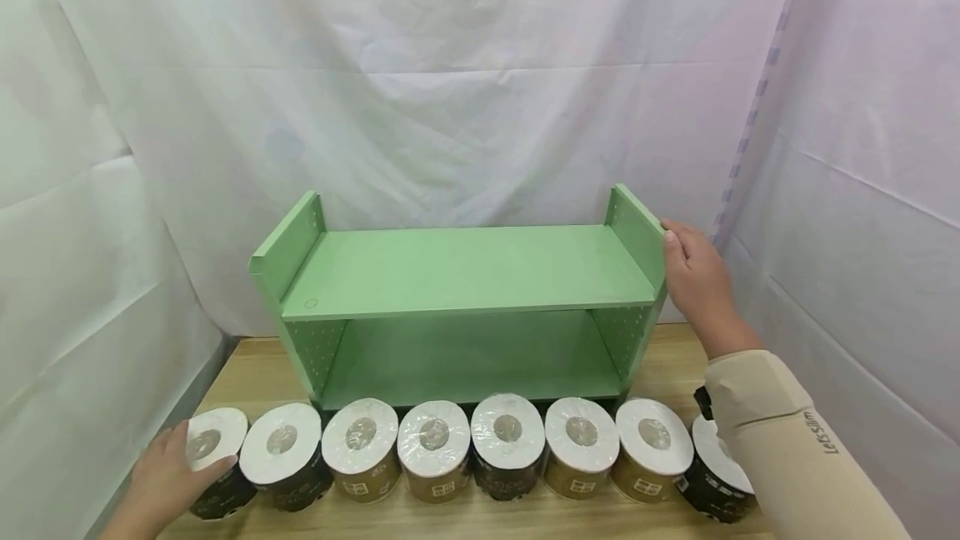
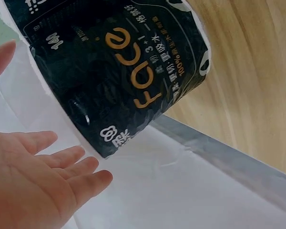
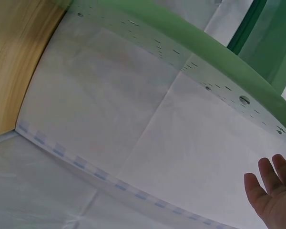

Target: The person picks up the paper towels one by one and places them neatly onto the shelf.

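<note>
A row of several toilet paper rolls stands on end along the front of the table. The leftmost roll (image 1: 225, 432) has a dark wrapper printed "Face" in orange letters. My left hand (image 1: 167, 473) is beside it, fingers and thumb spread at its top edge; in the left wrist view the fingers are straight near the roll's white end. Behind the rolls stands a green two-level shelf (image 1: 465, 269) with raised sides. At the upper edge of its right side panel is my right hand (image 1: 696, 267). The right wrist view has that hand's extended fingers (image 3: 271, 176) close by the panel.
The shelf's lower compartment (image 1: 472, 357) faces the rolls. Gold-wrapped rolls (image 1: 435, 440) fill much of the row's middle. The right forearm sleeve (image 1: 787, 432) partly covers the rightmost dark roll (image 1: 716, 473). White cloth (image 1: 465, 107) hangs behind and at both sides of the wooden table (image 1: 247, 373).
</note>
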`<state>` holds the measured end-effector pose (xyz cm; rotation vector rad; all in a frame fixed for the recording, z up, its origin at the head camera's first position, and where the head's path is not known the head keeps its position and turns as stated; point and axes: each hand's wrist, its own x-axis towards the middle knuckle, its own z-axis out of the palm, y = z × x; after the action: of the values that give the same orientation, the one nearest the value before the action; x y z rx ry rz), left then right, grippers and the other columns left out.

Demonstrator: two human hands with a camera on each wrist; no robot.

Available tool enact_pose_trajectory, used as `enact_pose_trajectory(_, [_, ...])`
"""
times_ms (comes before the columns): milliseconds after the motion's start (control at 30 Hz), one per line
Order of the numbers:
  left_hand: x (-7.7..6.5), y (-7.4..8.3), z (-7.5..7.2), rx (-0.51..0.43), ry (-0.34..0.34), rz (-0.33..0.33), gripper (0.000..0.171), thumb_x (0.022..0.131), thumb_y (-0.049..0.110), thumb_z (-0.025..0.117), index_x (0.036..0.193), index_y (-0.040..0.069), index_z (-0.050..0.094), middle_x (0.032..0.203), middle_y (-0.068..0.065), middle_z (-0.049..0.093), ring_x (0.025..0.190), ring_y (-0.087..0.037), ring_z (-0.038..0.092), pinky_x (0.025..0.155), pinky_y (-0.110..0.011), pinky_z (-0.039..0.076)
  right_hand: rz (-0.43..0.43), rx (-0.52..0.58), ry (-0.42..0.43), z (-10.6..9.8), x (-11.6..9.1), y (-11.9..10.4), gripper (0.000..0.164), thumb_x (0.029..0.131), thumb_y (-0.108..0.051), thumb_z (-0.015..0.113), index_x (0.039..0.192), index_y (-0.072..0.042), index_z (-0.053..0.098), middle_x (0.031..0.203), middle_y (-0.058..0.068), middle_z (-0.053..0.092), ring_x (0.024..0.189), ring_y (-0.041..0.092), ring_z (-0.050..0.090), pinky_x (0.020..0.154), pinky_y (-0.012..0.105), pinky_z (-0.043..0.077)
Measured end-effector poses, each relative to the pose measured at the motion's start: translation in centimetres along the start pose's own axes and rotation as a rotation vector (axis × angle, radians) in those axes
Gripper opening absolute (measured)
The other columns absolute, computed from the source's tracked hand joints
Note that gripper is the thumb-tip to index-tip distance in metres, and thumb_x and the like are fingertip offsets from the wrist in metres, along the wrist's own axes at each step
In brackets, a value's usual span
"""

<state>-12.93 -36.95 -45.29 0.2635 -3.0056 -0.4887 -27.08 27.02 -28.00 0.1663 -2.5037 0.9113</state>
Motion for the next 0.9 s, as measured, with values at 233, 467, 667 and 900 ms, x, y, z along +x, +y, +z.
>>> enact_pose_trajectory(233, [-0.3, -0.3, 0.6, -0.016, 0.062, 0.012, 0.095, 0.074, 0.035, 0.077, 0.121, -0.031, 0.027, 0.112, -0.053, 0.035, 0.104, -0.062, 0.039, 0.089, -0.072, 0.033, -0.006, 0.007, 0.007, 0.0, -0.1, 0.2, 0.056, 0.106, -0.036, 0.022, 0.148, -0.003, 0.037, 0.149, 0.024, 0.037, 0.136, 0.046, 0.031, 0.107, 0.065, 0.024])
enact_pose_trajectory(467, [-0.7, 0.0, 0.9, -0.064, 0.123, -0.008, 0.094, 0.071, 0.03, 0.078, 0.118, -0.032, 0.025, 0.108, -0.052, 0.036, 0.099, -0.062, 0.042, 0.086, -0.069, 0.036, 0.007, 0.003, 0.006, -0.1, -0.2, 0.2, 0.056, 0.105, -0.038, 0.021, 0.149, -0.006, 0.036, 0.149, 0.023, 0.036, 0.137, 0.046, 0.031, 0.106, 0.066, 0.024])
enact_pose_trajectory(667, [-0.8, 0.1, 1.1, -0.107, 0.081, -0.11, 0.101, 0.071, 0.03, 0.077, 0.124, -0.032, 0.017, 0.117, -0.051, 0.026, 0.109, -0.063, 0.03, 0.094, -0.069, 0.03, 0.007, -0.008, 0.009, 0.0, -0.4, 0.3, 0.058, 0.105, -0.04, 0.021, 0.148, -0.006, 0.037, 0.149, 0.023, 0.036, 0.137, 0.045, 0.03, 0.107, 0.065, 0.024])
enact_pose_trajectory(900, [-0.5, 0.3, 1.7, -0.163, 0.048, -0.243, 0.102, 0.07, 0.03, 0.078, 0.124, -0.031, 0.016, 0.113, -0.045, 0.028, 0.111, -0.059, 0.03, 0.097, -0.068, 0.03, 0.015, 0.006, 0.014, 0.1, -0.4, 0.3, 0.058, 0.105, -0.04, 0.02, 0.147, -0.006, 0.039, 0.146, 0.024, 0.039, 0.133, 0.047, 0.035, 0.103, 0.067, 0.027])
